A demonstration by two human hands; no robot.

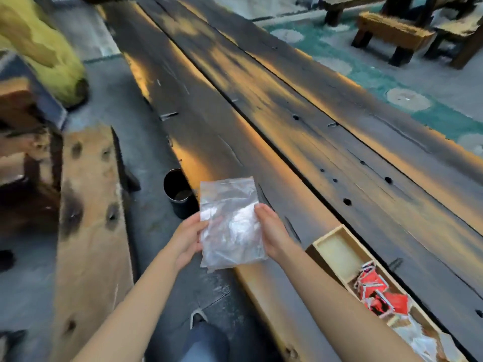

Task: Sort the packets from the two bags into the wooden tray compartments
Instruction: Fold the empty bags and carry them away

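A clear, crinkled zip-top plastic bag [231,223] is held up over the near edge of the dark plank desk [300,131], long axis pointing away from the person. The left hand [187,240] pinches its left edge and the right hand [271,235] its right edge, each grip pressed on the film. It looks empty. The long wooden tray [329,235] lies to the right, nearer the right hand: one bare end compartment, then one with red packets [379,291], then one with pale packets [420,340]. Only one bag shows.
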